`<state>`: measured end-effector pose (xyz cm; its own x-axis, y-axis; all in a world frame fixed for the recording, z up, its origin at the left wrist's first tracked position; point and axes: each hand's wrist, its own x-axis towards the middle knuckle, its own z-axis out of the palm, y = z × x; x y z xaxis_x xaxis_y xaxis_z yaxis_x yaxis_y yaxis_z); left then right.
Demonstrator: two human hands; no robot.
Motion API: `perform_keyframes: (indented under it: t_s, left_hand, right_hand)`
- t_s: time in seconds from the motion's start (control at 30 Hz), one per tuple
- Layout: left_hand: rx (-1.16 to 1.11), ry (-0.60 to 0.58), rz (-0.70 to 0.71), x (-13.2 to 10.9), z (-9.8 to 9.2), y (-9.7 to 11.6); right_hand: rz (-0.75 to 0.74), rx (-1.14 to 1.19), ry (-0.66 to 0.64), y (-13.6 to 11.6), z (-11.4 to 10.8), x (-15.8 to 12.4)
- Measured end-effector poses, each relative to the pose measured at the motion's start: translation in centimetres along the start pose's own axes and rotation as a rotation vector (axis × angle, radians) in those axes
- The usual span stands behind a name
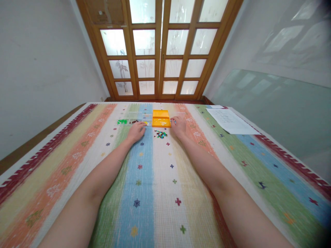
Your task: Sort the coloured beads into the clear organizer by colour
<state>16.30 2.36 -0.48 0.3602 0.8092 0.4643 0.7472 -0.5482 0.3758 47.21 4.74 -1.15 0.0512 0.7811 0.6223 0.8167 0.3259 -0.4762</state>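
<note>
My left hand (136,132) is at the front of a clear box (148,117) with a few yellow pieces, fingers bent and drawn together at the tips. Whatever those tips hold is too small to make out. My right hand (179,126) is beside the right edge of an open yellow box (160,124), its fingers curled in near some tiny blue pieces. They partly hide what is between them. White pieces (162,123) lie inside the yellow box. In front of it, a loose pile of small mixed-colour pieces (161,134) rests on the cloth.
Left of my left hand, clear boxes hold green pieces (122,121) and dark brown pieces (133,122). Printed paper sheets (231,120) lie at the table's right side. A striped tablecloth (165,193) covers the table. Beyond stand wood-framed glass doors (161,58).
</note>
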Motion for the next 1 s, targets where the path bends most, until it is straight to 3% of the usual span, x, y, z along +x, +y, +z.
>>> perform_keyframes:
  t_s: [0.2,0.43,0.57,0.83,1.0]
  left_hand:
    - [-0.021,0.175,-0.223,0.0,-0.5,-1.6]
    - [-0.023,0.204,-0.282,0.0,-0.4,-2.9]
    - [-0.032,0.145,-0.219,0.0,-0.3,-2.2]
    - [-0.053,-0.163,0.148,-0.1,0.1,1.0]
    - [-0.051,-0.173,0.155,-0.1,0.1,1.2]
  right_hand:
    - [-0.073,0.0,-0.096,-0.7,0.3,-0.3]
    - [-0.317,0.071,-0.289,-2.9,0.2,-1.2]
    - [-0.429,0.061,-0.405,-4.3,0.1,-1.6]
    - [-0.456,0.152,-0.462,-5.0,-0.5,-1.9]
    - [-0.519,0.145,-0.526,-6.3,-0.2,-2.2]
